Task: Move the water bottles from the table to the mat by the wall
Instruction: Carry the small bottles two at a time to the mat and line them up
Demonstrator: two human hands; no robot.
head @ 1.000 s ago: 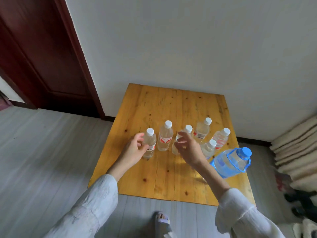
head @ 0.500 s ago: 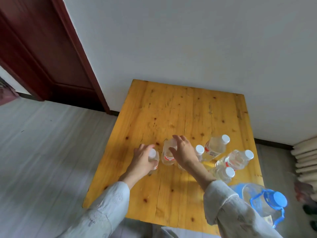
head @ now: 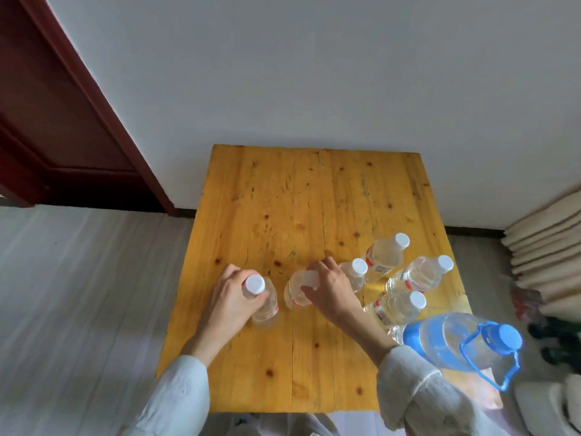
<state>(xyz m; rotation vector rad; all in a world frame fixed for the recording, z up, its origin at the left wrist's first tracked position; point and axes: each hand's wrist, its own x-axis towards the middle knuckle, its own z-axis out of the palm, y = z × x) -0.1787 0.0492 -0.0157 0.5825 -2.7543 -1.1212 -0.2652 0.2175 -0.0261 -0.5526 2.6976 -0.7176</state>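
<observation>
Bare hands, loose pale crinkled sleeves [head: 418,388]

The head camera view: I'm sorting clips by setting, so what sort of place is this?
Probably a room in a home: a low wooden table against a plain white wall, a dark red wooden door, grey plank flooring, and folded bedding stacked at the right.

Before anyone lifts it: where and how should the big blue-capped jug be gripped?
Probably by the blue carry handle near the cap, coming from above on the right. The big jug looks too wide for the fingers to wrap, and small bottles crowd its left.
</observation>
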